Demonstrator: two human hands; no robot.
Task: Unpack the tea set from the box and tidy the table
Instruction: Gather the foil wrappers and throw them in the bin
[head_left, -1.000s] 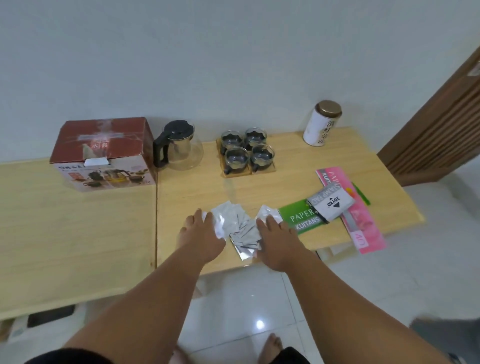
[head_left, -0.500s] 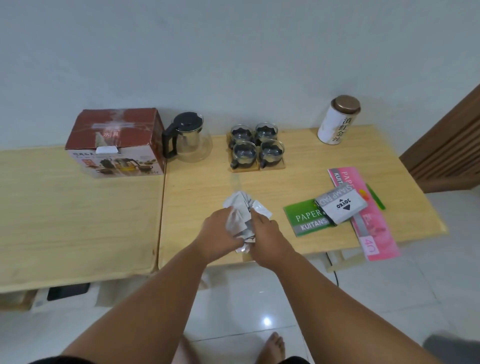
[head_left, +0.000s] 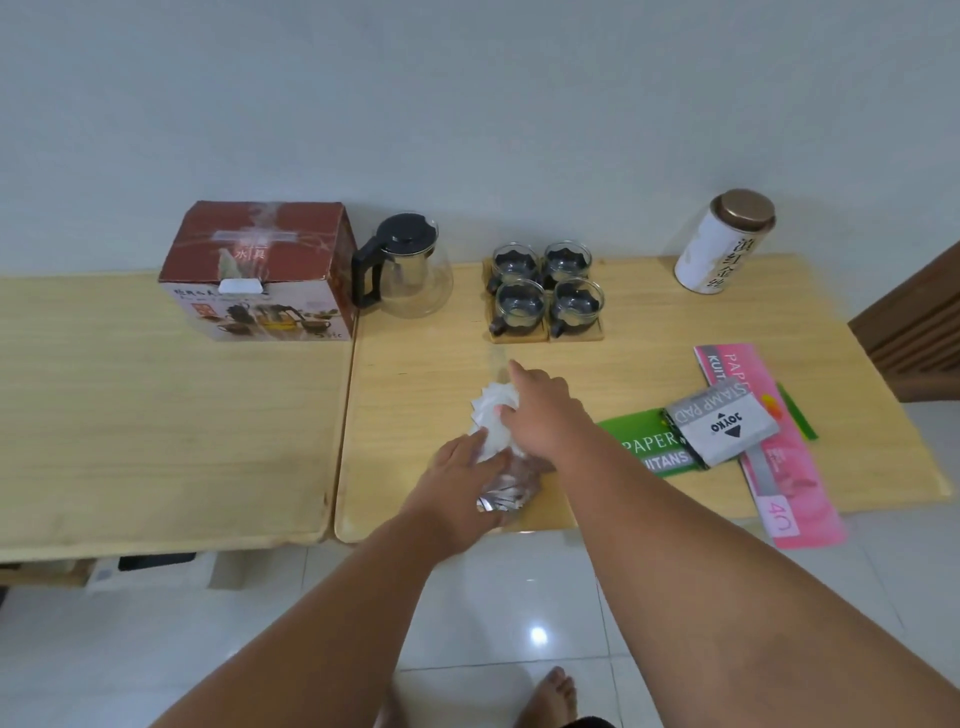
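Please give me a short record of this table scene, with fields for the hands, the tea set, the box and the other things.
left hand: lies on the packets near the table's front edge; grip unclear
right hand: fingers curled on the same packets
box: top closed, back left
teapot: upright, beside the box
cups: four, on coasters
other: tin; stamp pad box lying over green pad and pink pad

This seems to be a room in a home. Two light wooden tables (head_left: 156, 415) stand against a plain pale wall (head_left: 467, 104), the floor (head_left: 519, 597) has glossy white tiles with a bare foot (head_left: 550, 693) on it, and a glass teapot (head_left: 410, 275) stands on one table.
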